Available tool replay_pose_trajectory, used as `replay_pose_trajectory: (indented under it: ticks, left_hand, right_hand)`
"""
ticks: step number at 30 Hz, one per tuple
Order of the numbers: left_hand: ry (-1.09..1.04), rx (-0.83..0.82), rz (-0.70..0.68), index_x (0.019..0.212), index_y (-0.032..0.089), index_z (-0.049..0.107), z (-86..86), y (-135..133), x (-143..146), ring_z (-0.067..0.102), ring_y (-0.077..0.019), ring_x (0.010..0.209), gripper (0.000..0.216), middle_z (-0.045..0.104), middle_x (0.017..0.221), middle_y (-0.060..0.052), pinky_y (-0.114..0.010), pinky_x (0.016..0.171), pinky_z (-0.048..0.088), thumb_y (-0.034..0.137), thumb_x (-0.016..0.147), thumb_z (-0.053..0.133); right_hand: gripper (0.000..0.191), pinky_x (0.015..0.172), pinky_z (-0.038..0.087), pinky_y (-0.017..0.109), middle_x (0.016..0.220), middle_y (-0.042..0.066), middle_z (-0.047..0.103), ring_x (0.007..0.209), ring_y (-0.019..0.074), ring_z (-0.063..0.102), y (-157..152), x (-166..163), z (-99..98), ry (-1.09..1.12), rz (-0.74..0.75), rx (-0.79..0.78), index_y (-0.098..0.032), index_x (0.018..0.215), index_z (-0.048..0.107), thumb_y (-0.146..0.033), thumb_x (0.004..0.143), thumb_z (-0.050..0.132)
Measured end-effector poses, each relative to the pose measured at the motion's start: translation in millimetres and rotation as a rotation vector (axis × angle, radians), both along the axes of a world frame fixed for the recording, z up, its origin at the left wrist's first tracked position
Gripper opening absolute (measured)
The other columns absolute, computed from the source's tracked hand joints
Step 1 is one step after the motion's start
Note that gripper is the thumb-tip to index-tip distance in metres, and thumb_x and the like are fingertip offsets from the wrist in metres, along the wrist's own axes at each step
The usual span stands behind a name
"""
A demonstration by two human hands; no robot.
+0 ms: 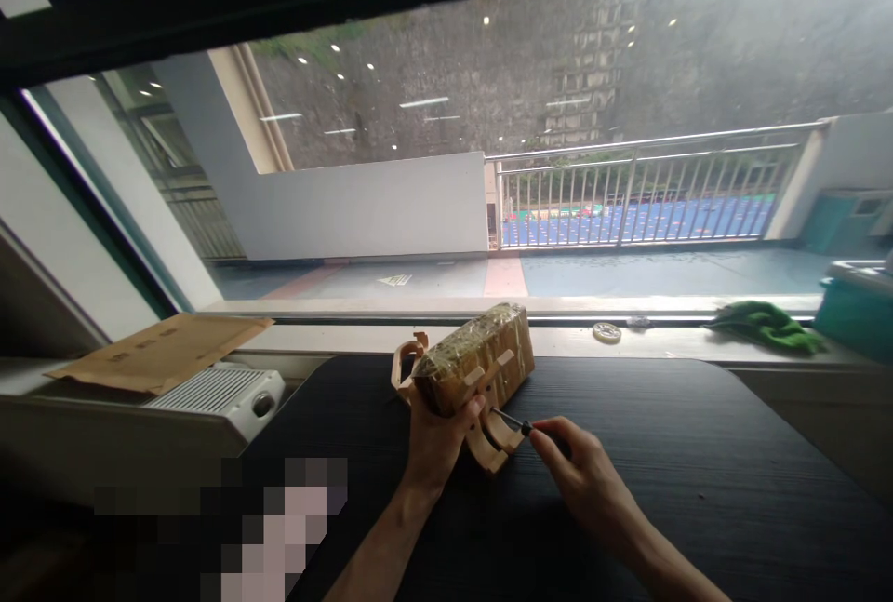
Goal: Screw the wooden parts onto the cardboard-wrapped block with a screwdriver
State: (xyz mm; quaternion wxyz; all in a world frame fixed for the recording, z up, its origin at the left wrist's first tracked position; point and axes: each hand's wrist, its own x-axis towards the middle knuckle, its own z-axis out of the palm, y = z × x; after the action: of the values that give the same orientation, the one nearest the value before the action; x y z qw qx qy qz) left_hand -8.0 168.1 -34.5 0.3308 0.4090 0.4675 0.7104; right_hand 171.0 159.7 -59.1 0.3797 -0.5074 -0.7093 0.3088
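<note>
My left hand [439,439] is closed around a wooden assembly [481,355] wrapped in clear film, held tilted above the black table [698,453]. Curved wooden pieces [492,444] stick out from its underside. My right hand [579,467] pinches a small dark screwdriver [513,422], whose tip points left into the wooden piece at the bottom of the assembly. Both hands are close together near the table's middle.
A window ledge behind the table carries a roll of tape [606,332], a green cloth [764,325] and a teal box [858,314]. At left, a cardboard envelope [160,351] lies on a white appliance [223,393]. A balcony railing shows through the glass.
</note>
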Motion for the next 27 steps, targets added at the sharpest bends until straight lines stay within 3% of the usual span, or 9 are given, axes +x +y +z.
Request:
replay_pose_trajectory:
  ticks: [3,5,9,12,16,19,24,27]
  left_hand:
    - [0.001,0.009,0.011,0.13,0.029,0.036,-1.3,1,0,0.049,-0.0222,0.12,0.086,0.049,0.132,-0.004,-0.032,0.097,0.044,0.015,0.057,0.08]
    - [0.004,0.006,0.018,0.127,0.029,0.039,-2.3,2,-1,0.05,-0.0225,0.119,0.082,0.05,0.132,-0.003,-0.033,0.097,0.043,0.015,0.057,0.079]
    - [0.009,-0.016,0.015,0.122,0.026,0.043,-4.1,2,-3,0.056,-0.0229,0.111,0.073,0.057,0.122,-0.004,-0.035,0.093,0.047,0.016,0.059,0.078]
    - [0.014,-0.028,0.006,0.121,0.025,0.041,-4.1,1,-3,0.057,-0.0237,0.109,0.07,0.058,0.117,-0.005,-0.036,0.09,0.048,0.018,0.062,0.077]
    - [0.032,-0.009,0.0,0.124,0.028,0.038,-2.2,0,-2,0.051,-0.0226,0.116,0.074,0.052,0.126,-0.003,-0.033,0.094,0.045,0.016,0.062,0.077]
    - [0.039,-0.012,-0.002,0.12,0.026,0.04,-2.0,-1,-1,0.053,-0.0225,0.113,0.069,0.055,0.12,-0.004,-0.033,0.092,0.046,0.016,0.062,0.076]
    - [0.052,-0.008,-0.02,0.122,0.026,0.039,-4.8,-2,0,0.055,-0.0223,0.11,0.071,0.056,0.116,-0.003,-0.034,0.091,0.047,0.016,0.062,0.076]
    - [0.057,-0.003,-0.026,0.123,0.025,0.039,-5.5,-1,0,0.055,-0.0223,0.11,0.074,0.056,0.117,-0.004,-0.035,0.092,0.046,0.016,0.061,0.077]
  right_hand:
    - [0.04,0.066,0.045,0.028,0.076,0.005,0.068,0.073,0.0195,0.062,2,-2,1.1,0.087,0.023,-0.166,-0.015,0.085,0.066,-0.046,0.088,0.041]
    - [0.038,0.067,0.045,0.029,0.079,0.005,0.068,0.076,0.0197,0.062,1,-2,0.6,0.022,0.031,-0.142,-0.016,0.09,0.065,-0.045,0.089,0.04]
    - [0.03,0.066,0.043,0.03,0.09,0.005,0.067,0.078,0.0206,0.063,-3,0,-2.3,-0.337,0.0,0.196,-0.018,0.114,0.055,-0.027,0.087,0.046]
    - [0.029,0.059,0.039,0.027,0.089,0.005,0.065,0.072,0.0179,0.061,-3,4,-6.3,-0.549,0.047,0.519,-0.019,0.113,0.055,-0.013,0.088,0.041]
    - [0.03,0.056,0.037,0.027,0.08,0.004,0.063,0.066,0.0166,0.058,0,4,-12.9,-0.617,0.053,0.671,-0.017,0.114,0.055,-0.009,0.089,0.04]
    - [0.026,0.059,0.039,0.028,0.079,0.004,0.064,0.066,0.017,0.059,-3,-1,-13.5,-0.493,0.032,0.55,-0.017,0.108,0.059,-0.015,0.091,0.039]
    - [0.031,0.07,0.044,0.029,0.087,0.005,0.068,0.079,0.019,0.062,-3,-4,-3.2,-0.001,0.026,-0.014,-0.017,0.095,0.063,-0.038,0.089,0.043]
    - [0.036,0.071,0.044,0.029,0.083,0.005,0.068,0.08,0.0197,0.061,0,-1,2.0,0.117,0.082,-0.181,-0.015,0.089,0.064,-0.044,0.088,0.042]
